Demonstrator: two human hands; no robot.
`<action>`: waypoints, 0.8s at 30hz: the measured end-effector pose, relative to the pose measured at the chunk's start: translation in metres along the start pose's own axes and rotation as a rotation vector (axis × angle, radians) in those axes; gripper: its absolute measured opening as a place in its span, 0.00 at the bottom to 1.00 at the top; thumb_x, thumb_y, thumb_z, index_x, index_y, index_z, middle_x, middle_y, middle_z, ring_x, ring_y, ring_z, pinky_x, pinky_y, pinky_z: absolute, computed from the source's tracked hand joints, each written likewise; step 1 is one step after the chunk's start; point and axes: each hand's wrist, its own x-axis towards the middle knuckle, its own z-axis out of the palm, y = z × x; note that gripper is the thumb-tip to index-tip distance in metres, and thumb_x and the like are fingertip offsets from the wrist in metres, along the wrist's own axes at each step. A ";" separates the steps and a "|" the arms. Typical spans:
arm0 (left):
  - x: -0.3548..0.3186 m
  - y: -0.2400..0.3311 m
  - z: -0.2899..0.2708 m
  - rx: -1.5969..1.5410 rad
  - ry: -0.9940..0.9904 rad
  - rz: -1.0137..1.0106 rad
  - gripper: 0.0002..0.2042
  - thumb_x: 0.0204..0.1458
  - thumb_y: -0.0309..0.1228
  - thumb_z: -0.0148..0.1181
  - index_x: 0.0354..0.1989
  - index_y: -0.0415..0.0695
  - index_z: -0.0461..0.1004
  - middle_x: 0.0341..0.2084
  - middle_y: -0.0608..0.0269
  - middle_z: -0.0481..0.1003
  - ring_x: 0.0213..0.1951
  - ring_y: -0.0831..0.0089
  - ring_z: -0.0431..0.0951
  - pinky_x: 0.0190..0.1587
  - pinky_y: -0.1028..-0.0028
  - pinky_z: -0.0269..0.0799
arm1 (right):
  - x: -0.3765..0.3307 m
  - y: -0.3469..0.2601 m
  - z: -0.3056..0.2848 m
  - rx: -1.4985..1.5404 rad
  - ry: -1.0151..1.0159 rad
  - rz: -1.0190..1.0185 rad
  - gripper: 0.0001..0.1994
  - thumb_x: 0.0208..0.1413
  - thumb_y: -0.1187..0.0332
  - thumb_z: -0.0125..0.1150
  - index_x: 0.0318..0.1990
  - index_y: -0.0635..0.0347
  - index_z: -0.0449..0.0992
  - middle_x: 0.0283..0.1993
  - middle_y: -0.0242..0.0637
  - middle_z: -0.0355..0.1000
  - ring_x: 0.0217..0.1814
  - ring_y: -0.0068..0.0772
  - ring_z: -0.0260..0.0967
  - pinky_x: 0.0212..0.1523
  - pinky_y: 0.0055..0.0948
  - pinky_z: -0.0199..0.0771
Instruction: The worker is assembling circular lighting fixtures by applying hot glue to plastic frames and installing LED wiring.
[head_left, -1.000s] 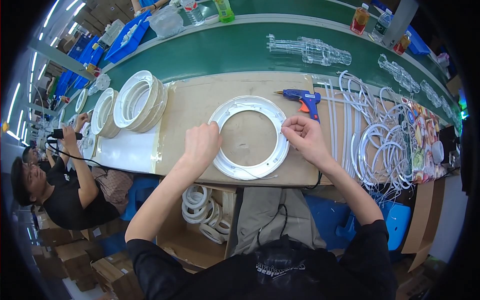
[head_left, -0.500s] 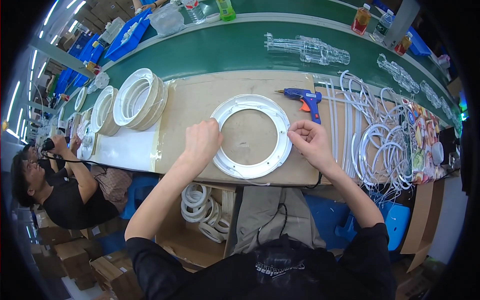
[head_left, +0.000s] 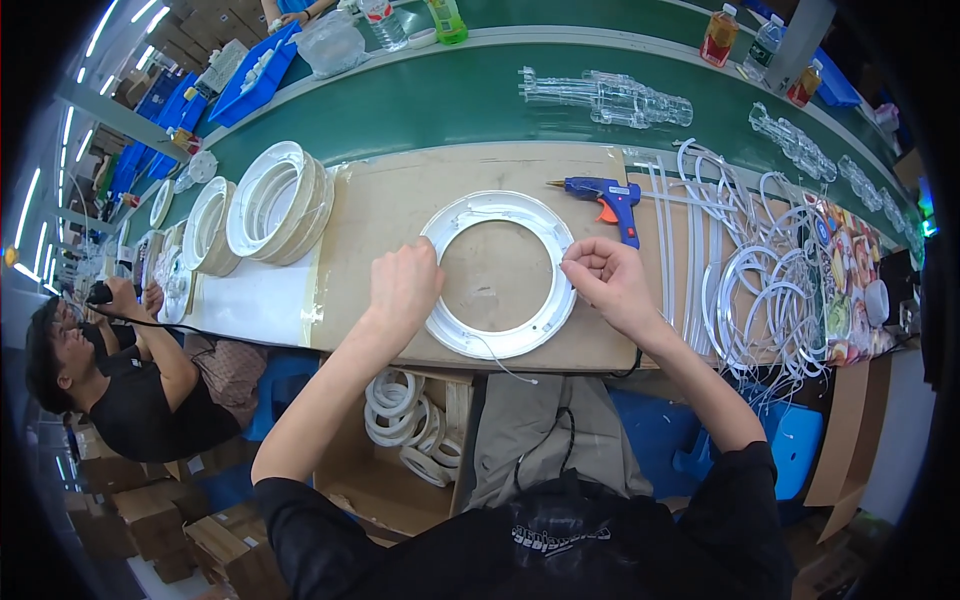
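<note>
A white ring (head_left: pixel 494 343) lies flat on a brown cardboard sheet (head_left: pixel 385 190) that covers the middle of the desk (head_left: pixel 250 312), with a hand at either side of it. The left hand (head_left: pixel 406 285) is curled, knuckles up, at the ring's left edge. The right hand (head_left: pixel 608 282) is at the right edge, thumb and forefinger drawn together over the rim and the other fingers folded in. The fingertips are partly hidden or small in this view, so I cannot tell whether either hand actually grips the ring or a thin wire on it. A thin white lead (head_left: pixel 507 369) runs from the ring's near side and ends in a small tip past the near edge of the sheet.

To the right, just beyond the right hand, lies a blue glue gun (head_left: pixel 612 203), its nozzle pointing left. Further right are straight white strips (head_left: pixel 690 275) and a tangle of coiled white tubing (head_left: pixel 765 300). On the left stand two stacks of larger white rings, a tall one (head_left: pixel 282 205) and a shorter one (head_left: pixel 207 230). On the far side, a clear plastic piece (head_left: pixel 625 100) rests on a green belt (head_left: pixel 430 105). Below the near edge, smaller rings (head_left: pixel 400 410) sit in an open carton (head_left: pixel 375 488).
</note>
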 end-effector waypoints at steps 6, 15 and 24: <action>0.001 -0.002 -0.004 0.002 0.003 0.038 0.09 0.46 0.28 0.61 0.34 0.39 0.71 0.21 0.49 0.78 0.25 0.51 0.81 0.27 0.60 0.76 | 0.001 0.000 -0.002 0.017 -0.016 0.040 0.06 0.58 0.73 0.60 0.40 0.66 0.74 0.29 0.27 0.74 0.27 0.09 0.67 0.26 0.11 0.62; -0.001 -0.001 -0.005 -0.019 0.007 0.097 0.13 0.48 0.26 0.57 0.43 0.42 0.68 0.21 0.49 0.78 0.24 0.50 0.80 0.25 0.57 0.75 | -0.001 0.003 -0.003 0.019 -0.010 0.036 0.05 0.59 0.73 0.59 0.40 0.64 0.73 0.27 0.25 0.72 0.22 0.07 0.62 0.20 0.11 0.55; -0.001 -0.006 0.003 0.094 -0.054 0.154 0.22 0.51 0.27 0.55 0.58 0.47 0.67 0.20 0.53 0.76 0.23 0.53 0.79 0.27 0.57 0.74 | -0.005 0.002 -0.002 0.008 -0.025 0.045 0.05 0.59 0.73 0.59 0.40 0.65 0.74 0.27 0.24 0.71 0.21 0.07 0.61 0.20 0.11 0.54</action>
